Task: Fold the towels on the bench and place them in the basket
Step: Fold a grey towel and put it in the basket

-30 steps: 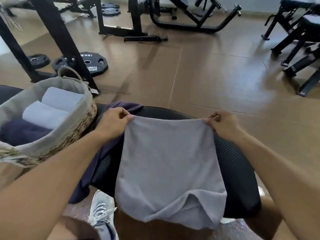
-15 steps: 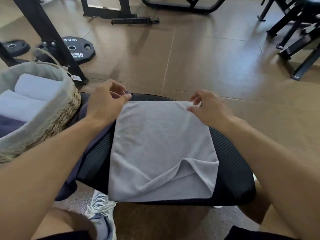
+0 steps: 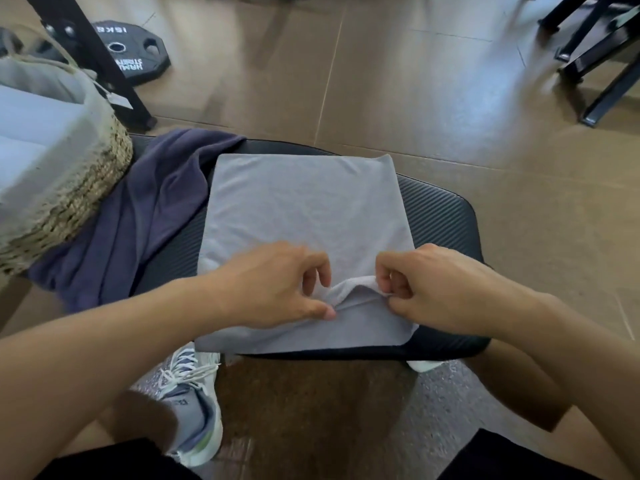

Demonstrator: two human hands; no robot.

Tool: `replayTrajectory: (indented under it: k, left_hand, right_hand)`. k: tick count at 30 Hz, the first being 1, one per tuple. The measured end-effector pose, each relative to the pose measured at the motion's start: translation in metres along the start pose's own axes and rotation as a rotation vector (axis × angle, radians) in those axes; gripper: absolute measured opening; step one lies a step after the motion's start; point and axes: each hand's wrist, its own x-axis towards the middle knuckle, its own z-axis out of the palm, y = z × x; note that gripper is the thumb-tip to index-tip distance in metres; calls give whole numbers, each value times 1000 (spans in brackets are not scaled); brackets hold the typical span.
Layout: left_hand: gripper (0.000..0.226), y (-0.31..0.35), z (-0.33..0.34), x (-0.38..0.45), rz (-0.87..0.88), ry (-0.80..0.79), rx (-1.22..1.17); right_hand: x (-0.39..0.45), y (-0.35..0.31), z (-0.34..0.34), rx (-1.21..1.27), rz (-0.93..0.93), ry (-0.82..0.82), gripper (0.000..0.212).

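2 bare hands work at near edge of light grey rectangular cloth towel (image 3: 304,216), which lies flat on black ribbed padded bench (image 3: 440,216). Left hand (image 3: 273,285): thumb and forefinger pinch a raised fold of grey towel near its front-centre; other fingers curled. Right hand (image 3: 433,289): fingers curled, pinching same raised fold from opp. side, a rolled white edge caught between thumb and fingertips. Fold stands up betw. the 2 hands; rest of towel smooth, front right corner rounded, just inside bench edge.

Dark navy crumpled cloth towel (image 3: 149,216) lies on bench left of grey towel, touching it, far part partly under basket side. Round woven straw basket with grey fabric liner (image 3: 86,174) sits at bench's left end; pale folded towels (image 3: 31,133) inside.

Also noted: black 15 kg weight plate (image 3: 131,53) on brown tiled floor (image 3: 398,81), black steel frame upright (image 3: 100,60) in front of it, grey-and-white laced trainer (image 3: 194,396) below bench.
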Motion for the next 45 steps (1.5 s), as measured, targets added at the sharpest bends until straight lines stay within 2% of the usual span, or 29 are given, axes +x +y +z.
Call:
replayTrajectory:
  k: [3, 13, 16, 19, 22, 29, 33, 35, 37, 41, 45]
  left_hand:
    - [45, 2, 4, -4, 0, -14, 64]
    - [40, 12, 4, -19, 19, -116, 196]
    - [38, 12, 6, -21, 21, -118, 216]
    - [39, 13, 8, -23, 21, -84, 219]
    - [41, 13, 10, -24, 15, -61, 182]
    - [36, 9, 11, -25, 19, -36, 131]
    - [38, 8, 16, -25, 19, -1, 141]
    - [43, 11, 19, -24, 17, 22, 156]
    - [47, 13, 20, -24, 4, 53, 159]
    - [26, 13, 22, -21, -28, 222, 78]
    - [21, 3, 7, -21, -164, 240, -24]
  right_hand:
    - [-17, 4, 0, 24, -5, -20, 19]
    - [-38, 13, 1, -148, 5, -183, 12]
    - [-37, 14, 1, -167, -15, -153, 22]
    - [-32, 9, 7, -117, -128, -62, 35]
    - [-24, -2, 20, -100, -238, -63, 48]
    - [-11, 3, 22, -77, -251, -80, 43]
    - [0, 2, 26, -99, -219, 11, 31]
    - [7, 1, 26, -48, -148, 86, 25]
    - [13, 3, 22, 112, -72, 131, 22]
    - [24, 13, 11, 373, -43, 268, 30]
    - [29, 15, -2, 411, -62, 212, 25]
